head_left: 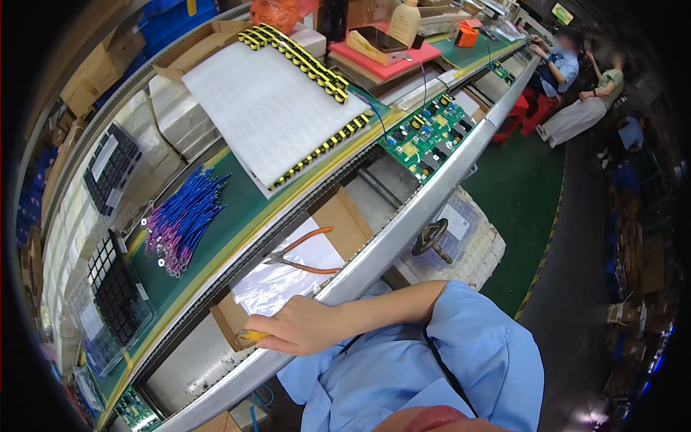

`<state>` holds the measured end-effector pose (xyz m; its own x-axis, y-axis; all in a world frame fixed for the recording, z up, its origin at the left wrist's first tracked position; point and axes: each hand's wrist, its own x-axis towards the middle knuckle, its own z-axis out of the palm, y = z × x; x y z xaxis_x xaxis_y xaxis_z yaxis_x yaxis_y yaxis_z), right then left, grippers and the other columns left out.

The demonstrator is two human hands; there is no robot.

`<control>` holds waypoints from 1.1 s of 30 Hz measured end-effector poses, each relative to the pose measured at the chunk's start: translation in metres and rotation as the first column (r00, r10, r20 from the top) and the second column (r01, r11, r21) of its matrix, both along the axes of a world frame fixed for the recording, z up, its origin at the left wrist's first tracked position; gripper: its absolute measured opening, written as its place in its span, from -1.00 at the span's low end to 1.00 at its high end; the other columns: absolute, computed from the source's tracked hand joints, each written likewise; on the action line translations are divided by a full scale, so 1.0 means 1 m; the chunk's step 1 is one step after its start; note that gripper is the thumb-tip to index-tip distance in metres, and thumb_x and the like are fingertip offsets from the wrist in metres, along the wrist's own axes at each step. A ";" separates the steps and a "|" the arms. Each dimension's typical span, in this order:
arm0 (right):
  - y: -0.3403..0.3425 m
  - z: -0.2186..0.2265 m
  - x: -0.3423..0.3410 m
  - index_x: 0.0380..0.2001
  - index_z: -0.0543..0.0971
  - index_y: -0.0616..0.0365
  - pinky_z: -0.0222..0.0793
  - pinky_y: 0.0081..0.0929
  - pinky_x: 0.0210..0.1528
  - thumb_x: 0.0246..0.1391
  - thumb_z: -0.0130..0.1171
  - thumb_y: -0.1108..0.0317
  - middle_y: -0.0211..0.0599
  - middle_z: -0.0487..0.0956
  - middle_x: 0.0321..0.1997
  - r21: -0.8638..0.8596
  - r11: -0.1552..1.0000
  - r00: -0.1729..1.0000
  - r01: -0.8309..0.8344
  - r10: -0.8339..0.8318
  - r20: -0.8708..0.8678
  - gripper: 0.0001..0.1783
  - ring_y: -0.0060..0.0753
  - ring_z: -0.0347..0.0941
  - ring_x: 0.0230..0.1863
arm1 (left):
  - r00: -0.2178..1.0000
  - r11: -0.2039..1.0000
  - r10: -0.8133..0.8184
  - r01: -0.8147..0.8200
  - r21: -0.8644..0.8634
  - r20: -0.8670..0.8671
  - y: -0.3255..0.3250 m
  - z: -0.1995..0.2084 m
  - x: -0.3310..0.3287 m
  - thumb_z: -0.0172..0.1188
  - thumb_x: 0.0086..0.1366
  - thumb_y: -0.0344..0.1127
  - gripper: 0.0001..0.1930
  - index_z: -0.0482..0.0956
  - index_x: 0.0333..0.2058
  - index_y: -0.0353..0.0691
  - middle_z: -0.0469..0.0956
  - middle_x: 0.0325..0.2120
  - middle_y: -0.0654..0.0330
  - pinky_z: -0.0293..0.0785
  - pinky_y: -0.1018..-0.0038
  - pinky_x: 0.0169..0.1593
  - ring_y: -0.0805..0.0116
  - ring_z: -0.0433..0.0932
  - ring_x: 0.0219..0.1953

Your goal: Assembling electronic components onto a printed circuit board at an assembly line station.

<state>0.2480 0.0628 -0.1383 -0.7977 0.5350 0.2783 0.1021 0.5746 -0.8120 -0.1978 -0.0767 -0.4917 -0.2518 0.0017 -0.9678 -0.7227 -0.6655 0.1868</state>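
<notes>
"Where's the small yellow piece?"

"Clamped in the right hand's grip — by the carton's near end. A metal rail runs between body and carton."

"Counts?"

"One pair of orange-handled pliers, one foam sheet; blue wires too heaped to count."

"Labels?"

"One white label on a clear box — too small to read."

Left of centre, wires are blue with pink ends; central pliers have orange handles. Yellow and black alternate on components edging the white sheet, upper centre. The held object, lower left, is yellow.
</notes>
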 end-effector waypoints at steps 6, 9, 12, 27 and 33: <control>-0.007 -0.007 -0.005 -0.07 0.33 0.09 0.28 -0.10 -0.66 0.23 0.06 0.16 -0.16 0.43 -0.73 0.103 0.994 1.000 0.029 -0.028 -0.013 -0.68 0.04 0.42 -0.72 | 0.931 0.947 -0.321 0.312 -0.077 -0.176 -0.045 0.010 -0.015 0.19 0.19 0.03 -0.55 0.62 -0.08 -0.16 0.63 -0.13 0.14 0.45 0.25 0.03 0.17 0.59 -0.10; -0.007 -0.006 -0.005 -0.10 0.34 0.09 0.27 -0.10 -0.67 0.22 0.05 0.18 -0.18 0.42 -0.74 0.140 0.990 0.999 -0.017 0.022 -0.034 -0.71 0.03 0.40 -0.73 | 0.854 0.896 -0.443 0.428 -0.116 -0.271 -0.060 0.025 -0.020 0.18 0.20 0.04 -0.54 0.60 -0.06 -0.16 0.62 -0.11 0.14 0.44 0.25 0.05 0.18 0.58 -0.10; -0.012 -0.003 -0.013 -0.15 0.32 0.14 0.29 -0.04 -0.62 0.18 0.08 0.16 -0.09 0.44 -0.74 0.129 0.990 0.998 -0.053 0.048 0.034 -0.67 0.11 0.44 -0.68 | 0.748 0.832 -0.550 0.529 -0.167 -0.371 -0.069 0.050 -0.038 0.18 0.20 0.05 -0.52 0.59 -0.04 -0.16 0.61 -0.10 0.15 0.43 0.25 0.06 0.18 0.58 -0.09; 0.003 0.006 0.019 0.01 0.43 0.02 0.40 -0.10 -0.50 0.17 0.10 0.23 -0.11 0.54 -0.36 0.199 0.979 0.999 -0.032 0.033 -0.002 -0.66 0.03 0.50 -0.52 | 0.630 0.814 -0.566 0.327 -0.480 -0.532 -0.412 0.301 0.164 0.12 0.24 0.12 -0.35 0.40 0.16 -0.23 0.49 0.09 0.11 0.31 0.23 0.21 0.13 0.48 0.07; 0.013 0.031 0.029 -0.06 0.48 0.07 0.42 -0.29 -0.44 0.19 0.11 0.35 -0.18 0.59 -0.47 -0.177 0.981 0.996 -0.081 0.084 0.008 -0.75 -0.10 0.58 -0.45 | 0.550 0.925 -0.341 0.052 -0.376 -0.762 -0.400 0.404 0.229 0.04 0.38 -0.04 -0.42 0.31 0.23 -0.32 0.43 0.16 0.05 0.34 0.18 0.24 0.06 0.46 0.13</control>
